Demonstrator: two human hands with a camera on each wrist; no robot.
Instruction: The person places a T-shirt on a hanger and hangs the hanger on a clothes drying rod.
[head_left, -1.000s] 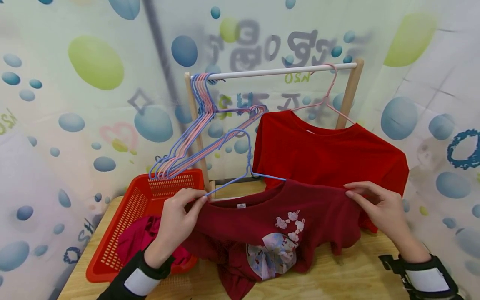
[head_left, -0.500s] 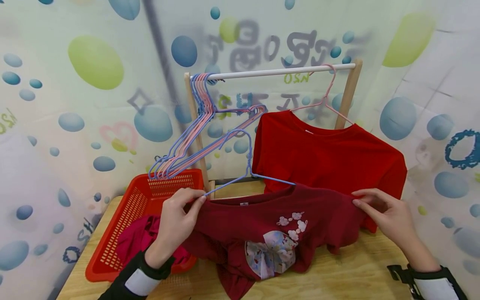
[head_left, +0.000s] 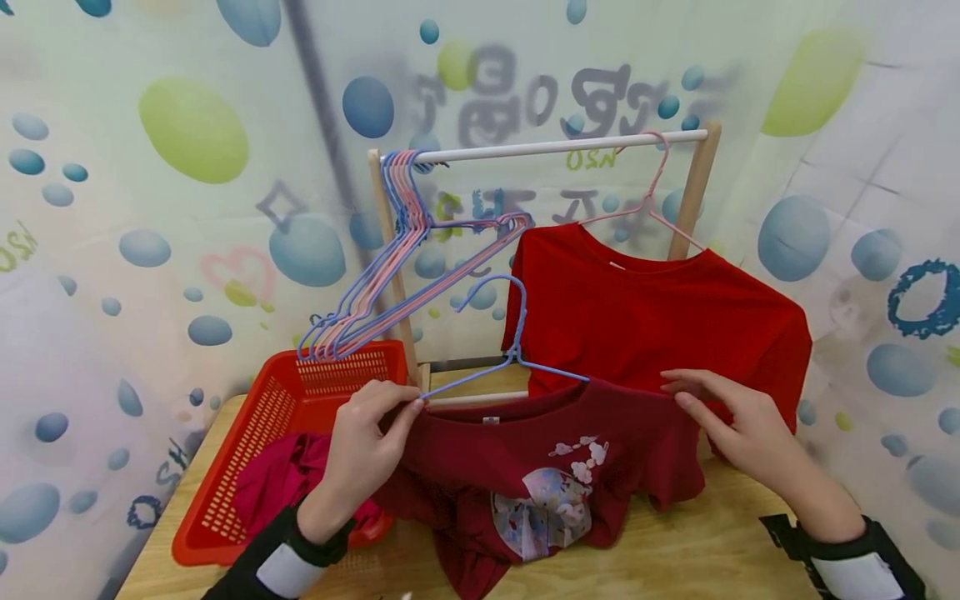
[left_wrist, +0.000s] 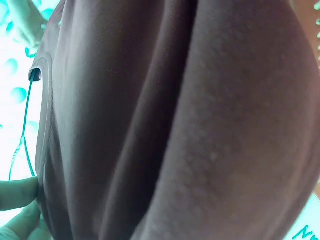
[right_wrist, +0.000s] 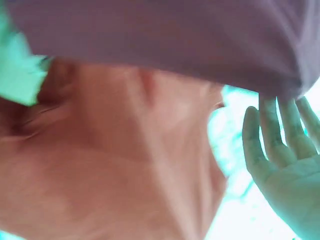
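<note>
A maroon T-shirt (head_left: 637,425) with a printed front hangs over the table, its neckline facing up. A blue hanger (head_left: 517,346) rises out of the neck, hook at the top. My left hand (head_left: 367,442) pinches the left shoulder and the hanger's arm between thumb and fingers. At the other shoulder is my right hand (head_left: 750,433), thumb on the cloth and index finger lifted just above the edge. In the right wrist view its fingers (right_wrist: 252,135) are nearly straight, tips at the T-shirt's edge. The hanger's right arm disappears inside the shirt.
Behind stands a rack with a white rail (head_left: 540,149). Several blue and pink hangers (head_left: 367,275) crowd its left end, and a red T-shirt (head_left: 637,317) hangs on a pink hanger at the right. An orange basket (head_left: 202,517) holding crumpled magenta cloth (head_left: 281,475) sits left on the wooden table.
The blue hanger has shifted right and slightly down. My right hand has moved left, its thumb and index finger now apart at the shoulder. The left hand keeps its pinch.
</note>
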